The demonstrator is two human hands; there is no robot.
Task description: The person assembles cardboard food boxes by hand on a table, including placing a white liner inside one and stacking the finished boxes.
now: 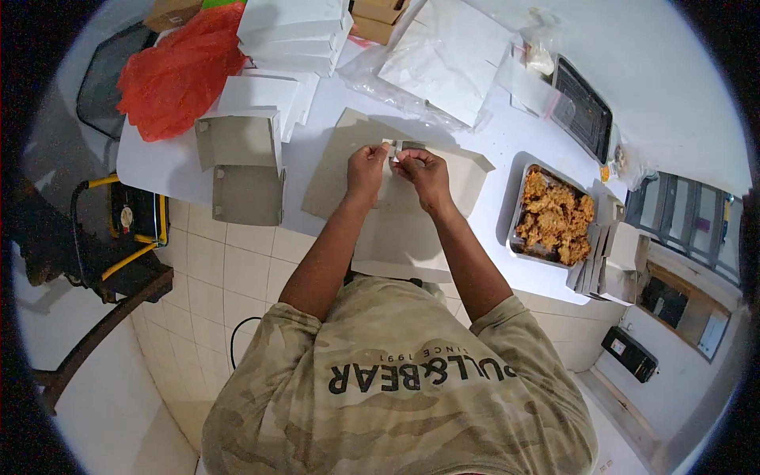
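In front of me at the table's near edge lies a partly folded cardboard box [404, 229], its grey inner side showing and its lower panel reaching past the edge. My left hand [367, 172] pinches the box's far left corner, fingers closed on the card. Beside it, my right hand [423, 174] is closed on a small flap of the same corner; the two hands are almost touching. Under the box's left side rests a flat grey cardboard sheet [328, 178]. The fingertips partly hide the folded tabs.
An open folded box [249, 194] overhangs the table edge at left, near stacked white boxes [289, 36] and a red plastic bag [186, 71]. Flat white card in clear plastic [447, 59] lies behind. At right stand a metal tray of fried food [554, 215] and a black tray [582, 107].
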